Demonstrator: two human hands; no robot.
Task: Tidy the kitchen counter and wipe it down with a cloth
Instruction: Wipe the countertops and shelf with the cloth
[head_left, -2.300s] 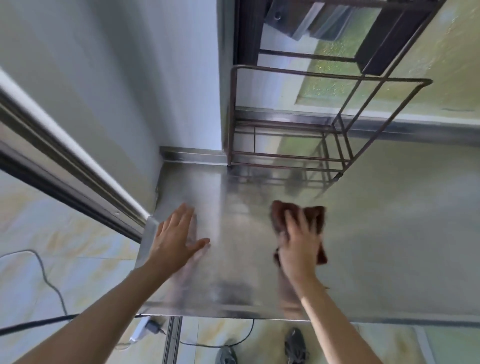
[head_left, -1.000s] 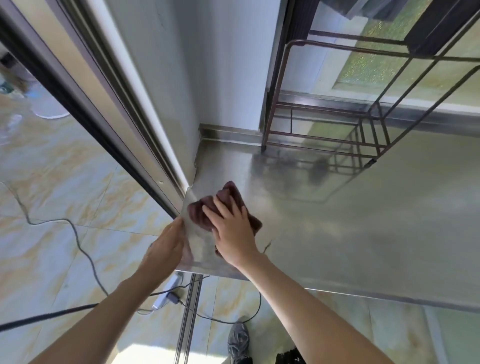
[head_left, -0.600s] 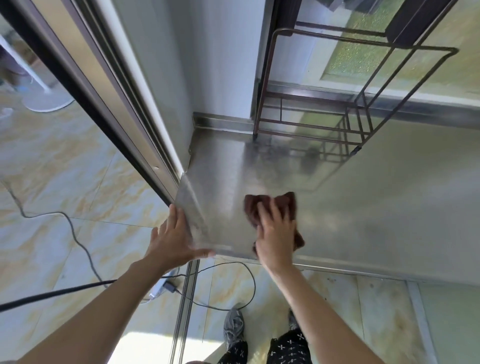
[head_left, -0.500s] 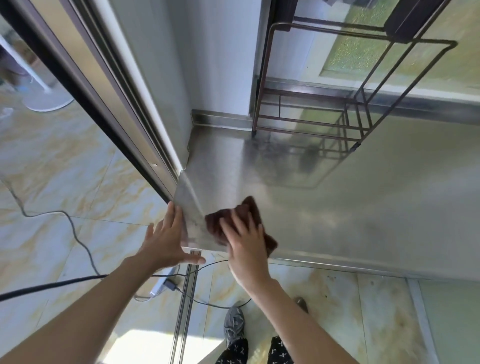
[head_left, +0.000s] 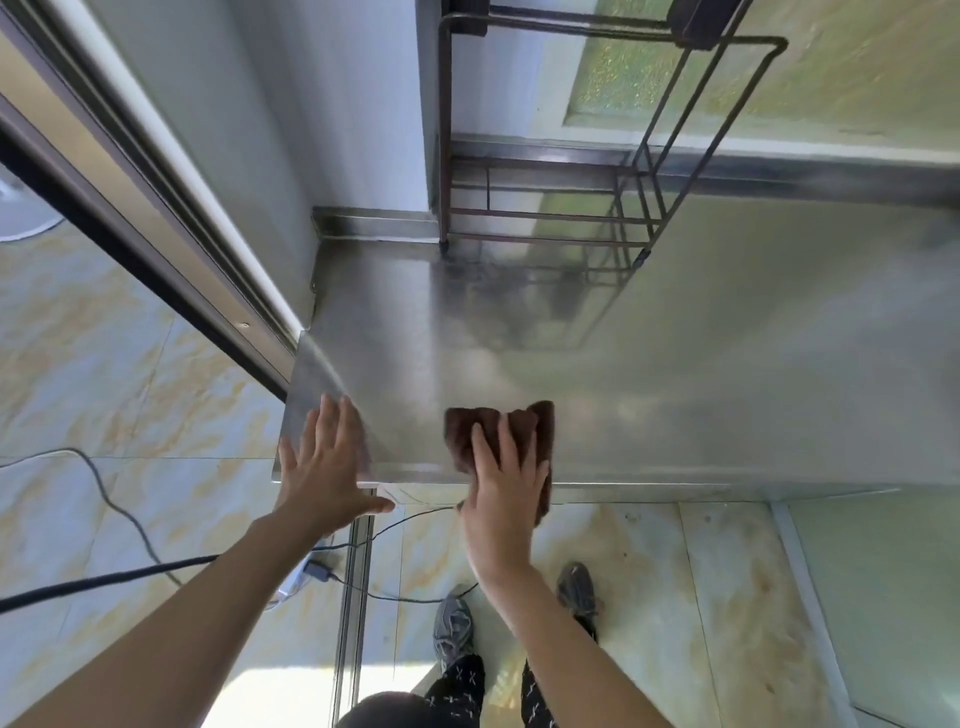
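A stainless steel counter (head_left: 675, 364) fills the middle of the head view. A brown cloth (head_left: 524, 423) lies on its front edge, partly hanging over. My right hand (head_left: 501, 483) presses flat on the cloth, fingers spread over it. My left hand (head_left: 324, 467) rests flat and open on the counter's front left corner, thumb along the front edge, holding nothing.
A dark metal wire rack (head_left: 571, 218) stands at the back of the counter by the window. A sliding door frame (head_left: 171, 208) runs along the left. Cables (head_left: 119, 514) and a plug lie on the tiled floor below, near my shoes (head_left: 454, 629).
My right hand has slid the cloth to the right along the front edge, away from the left corner. My left hand stays on the front left corner.
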